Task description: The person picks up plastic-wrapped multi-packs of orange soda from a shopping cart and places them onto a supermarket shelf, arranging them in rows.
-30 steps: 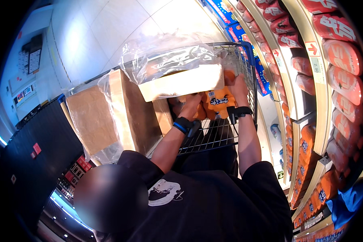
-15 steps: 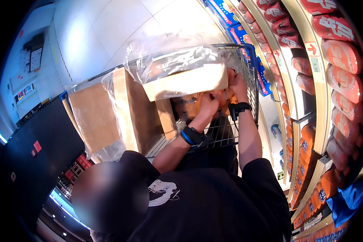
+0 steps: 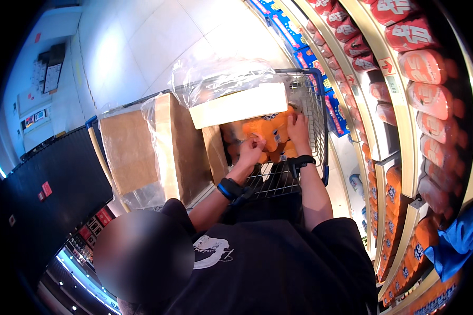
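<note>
An orange plastic-wrapped drink pack (image 3: pixel 265 132) lies in the wire shopping cart (image 3: pixel 325 113), partly under a light cardboard carton (image 3: pixel 242 106). My left hand (image 3: pixel 251 150) pinches the pack's left near side, thumb and fingers together. Across its right end curl the fingers of my right hand (image 3: pixel 299 131). More orange packaging shows below and around it, but its outline is partly hidden by my hands. Clear plastic film (image 3: pixel 220 79) hangs loose over the carton's far side.
Left in the cart stands a tall brown carton (image 3: pixel 180 149) beside another film-wrapped carton (image 3: pixel 127 149). Shelves on the right hold red packs (image 3: pixel 412 34) and orange packs (image 3: pixel 394 194). Blue printed boxes (image 3: pixel 336 113) stand beyond the cart's right end. A blue cloth (image 3: pixel 460 241) hangs at the lower right.
My left hand has moved left and nearer to me; my right hand has also drawn slightly nearer. More of the orange pack now shows between them. The view has shifted slightly.
</note>
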{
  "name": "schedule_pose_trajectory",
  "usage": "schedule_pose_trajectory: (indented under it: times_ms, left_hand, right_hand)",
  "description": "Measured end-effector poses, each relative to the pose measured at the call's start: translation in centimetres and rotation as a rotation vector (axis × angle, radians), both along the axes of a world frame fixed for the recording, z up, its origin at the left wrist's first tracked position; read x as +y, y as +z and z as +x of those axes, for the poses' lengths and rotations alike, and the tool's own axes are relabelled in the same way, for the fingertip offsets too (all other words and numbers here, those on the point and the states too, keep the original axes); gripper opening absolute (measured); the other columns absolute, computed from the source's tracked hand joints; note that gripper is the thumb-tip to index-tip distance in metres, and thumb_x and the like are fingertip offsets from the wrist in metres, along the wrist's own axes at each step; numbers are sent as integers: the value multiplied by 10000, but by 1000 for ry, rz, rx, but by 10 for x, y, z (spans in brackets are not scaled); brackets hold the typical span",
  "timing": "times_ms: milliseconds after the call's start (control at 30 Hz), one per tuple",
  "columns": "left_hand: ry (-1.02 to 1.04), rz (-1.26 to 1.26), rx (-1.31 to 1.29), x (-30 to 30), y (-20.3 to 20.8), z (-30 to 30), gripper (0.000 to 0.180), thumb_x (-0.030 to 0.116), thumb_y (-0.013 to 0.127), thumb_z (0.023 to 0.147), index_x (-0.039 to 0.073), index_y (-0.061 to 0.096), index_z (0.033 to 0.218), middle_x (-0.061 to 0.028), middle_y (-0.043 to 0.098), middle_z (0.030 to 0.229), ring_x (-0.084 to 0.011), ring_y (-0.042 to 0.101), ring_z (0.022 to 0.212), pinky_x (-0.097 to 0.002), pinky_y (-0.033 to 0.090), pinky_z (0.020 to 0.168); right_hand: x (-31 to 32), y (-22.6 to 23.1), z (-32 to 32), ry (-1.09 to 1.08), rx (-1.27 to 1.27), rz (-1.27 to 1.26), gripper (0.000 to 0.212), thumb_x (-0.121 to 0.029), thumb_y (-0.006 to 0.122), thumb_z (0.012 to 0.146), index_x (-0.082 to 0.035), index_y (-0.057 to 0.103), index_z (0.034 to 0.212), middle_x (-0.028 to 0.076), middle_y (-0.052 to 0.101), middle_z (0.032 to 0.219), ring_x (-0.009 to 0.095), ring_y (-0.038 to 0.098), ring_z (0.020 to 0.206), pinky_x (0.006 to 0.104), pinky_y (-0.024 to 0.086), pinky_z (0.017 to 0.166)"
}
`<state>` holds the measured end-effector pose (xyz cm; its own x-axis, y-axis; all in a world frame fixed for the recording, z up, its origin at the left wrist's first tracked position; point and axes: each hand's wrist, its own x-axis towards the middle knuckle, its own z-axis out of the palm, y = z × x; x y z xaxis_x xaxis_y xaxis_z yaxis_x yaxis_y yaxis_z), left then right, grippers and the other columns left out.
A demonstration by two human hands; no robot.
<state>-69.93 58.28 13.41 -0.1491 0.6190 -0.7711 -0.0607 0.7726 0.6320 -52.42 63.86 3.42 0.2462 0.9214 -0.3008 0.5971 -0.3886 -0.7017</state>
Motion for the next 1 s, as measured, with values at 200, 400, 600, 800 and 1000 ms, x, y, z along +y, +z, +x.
schedule_pose_trajectory:
  times_ms: [200, 400, 600, 800, 1000]
  left_hand:
    - [-104, 18, 118, -7, -7, 4, 160, 142, 662, 963, -9, 628, 922, -58, 681, 847, -117, 644, 773, -262, 505, 700]
    - [-125, 123, 114, -15, 10, 21, 117, 106, 678, 942, 10, 618, 912, -13, 635, 803, -86, 609, 752, -251, 500, 697]
    - [-76, 93, 83, -13, 25, 18, 151, 130, 684, 934, 5, 600, 922, -39, 645, 807, -112, 611, 734, -272, 505, 654]
    - [-133, 123, 133, -11, 14, 33, 119, 109, 682, 932, 18, 614, 899, -17, 629, 794, -94, 594, 721, -258, 494, 668]
    - [-88, 113, 70, -7, 7, 26, 143, 118, 683, 926, 7, 604, 884, -30, 644, 769, -101, 603, 704, -269, 496, 654]
  right_hand:
    - [3, 16, -10, 31, 22, -125, 434, -394, 560, 970, -7, 580, 1164, 253, 556, 1185, 444, 547, 1112, 508, 465, 957]
    - [11, 10, -11, -3, 14, -160, 475, -439, 506, 991, -74, 562, 1289, 257, 545, 1234, 439, 524, 1190, 528, 433, 1005]
    - [-7, 7, -11, 56, 128, 83, 416, -355, 500, 1009, -35, 594, 1258, 292, 542, 1222, 469, 497, 1178, 511, 422, 1015]
    - [-1, -78, 4, 125, -179, -102, 427, -329, 403, 1032, -66, 578, 1318, 287, 565, 1293, 503, 466, 1226, 521, 400, 1050]
    - [11, -85, 22, 71, -41, -210, 344, -182, 495, 977, -42, 643, 1254, 294, 595, 1270, 451, 523, 1233, 479, 443, 1011]
